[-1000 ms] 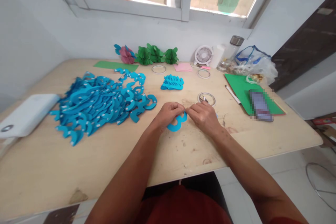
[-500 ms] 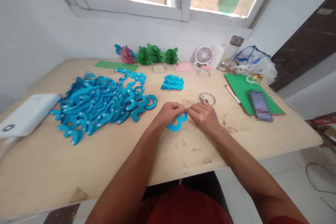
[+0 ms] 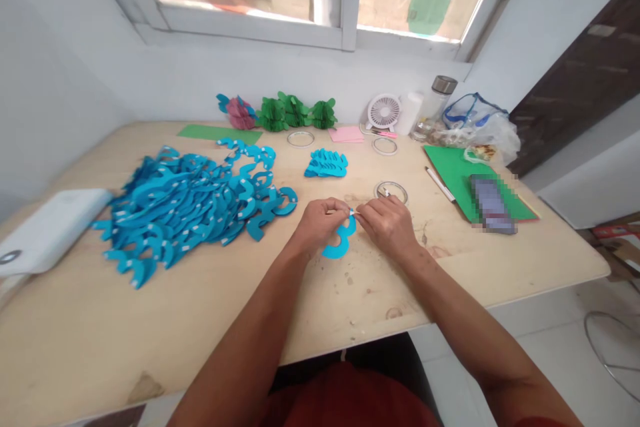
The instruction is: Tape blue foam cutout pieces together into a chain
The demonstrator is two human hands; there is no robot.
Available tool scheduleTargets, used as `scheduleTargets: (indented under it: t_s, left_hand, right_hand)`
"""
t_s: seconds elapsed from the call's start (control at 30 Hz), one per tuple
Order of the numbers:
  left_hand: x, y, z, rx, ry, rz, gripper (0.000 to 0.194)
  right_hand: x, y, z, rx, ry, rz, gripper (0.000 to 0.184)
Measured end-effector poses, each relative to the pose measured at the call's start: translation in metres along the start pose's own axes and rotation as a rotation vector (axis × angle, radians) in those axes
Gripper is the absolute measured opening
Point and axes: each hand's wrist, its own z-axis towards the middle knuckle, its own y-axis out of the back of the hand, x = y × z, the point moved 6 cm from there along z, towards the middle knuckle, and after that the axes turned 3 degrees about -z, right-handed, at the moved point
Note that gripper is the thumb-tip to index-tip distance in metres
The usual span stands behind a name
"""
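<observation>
My left hand [image 3: 319, 223] and my right hand [image 3: 386, 227] meet above the wooden table, their fingertips pinching the top of a curved blue paper cut-out [image 3: 341, 243]. A small white strip [image 3: 354, 213] shows between my fingers at its upper end. Most of the cut-out hangs below my hands, close to the tabletop. To the left of my left hand lies a large tangled heap of linked blue cut-outs [image 3: 190, 203]. A small stack of blue pieces [image 3: 326, 165] lies ahead, and a roll of clear tape [image 3: 391, 192] lies just beyond my right hand.
Along the wall stand green and pink paper decorations [image 3: 294, 113], a small white fan [image 3: 384, 112], a glass bottle [image 3: 434, 103] and a plastic bag [image 3: 475, 125]. A green sheet [image 3: 473, 183] under a pixelated phone [image 3: 493, 205] lies right. A white box [image 3: 50, 230] sits left.
The view has tilted slightly, shifting the table in the frame. My fingers have shifted at the cut-out's top, and a white strip now shows between them. The blue heap has not been moved.
</observation>
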Motion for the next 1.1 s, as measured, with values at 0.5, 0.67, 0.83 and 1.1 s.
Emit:
scheduleTargets:
  t_s: [0.5, 0.67, 0.83, 1.1]
  left_hand:
    - [-0.011, 0.004, 0.0, -0.118, -0.191, -0.041, 0.013]
    - [-0.014, 0.001, -0.003, -0.121, -0.274, 0.042, 0.013]
    - [-0.012, -0.006, -0.003, -0.065, -0.27, 0.071, 0.014]
    - [-0.005, -0.007, -0.001, -0.044, -0.163, -0.057, 0.021]
  right_hand:
    - [-0.026, -0.008, -0.006, -0.044, -0.405, 0.613, 0.02]
    - [-0.034, -0.027, -0.011, 0.067, -0.653, 0.995, 0.021]
    - [-0.032, -0.038, -0.014, 0.098, -0.804, 1.273, 0.022]
    - [-0.033, -0.03, -0.013, 0.039, -0.933, 1.402, 0.019]
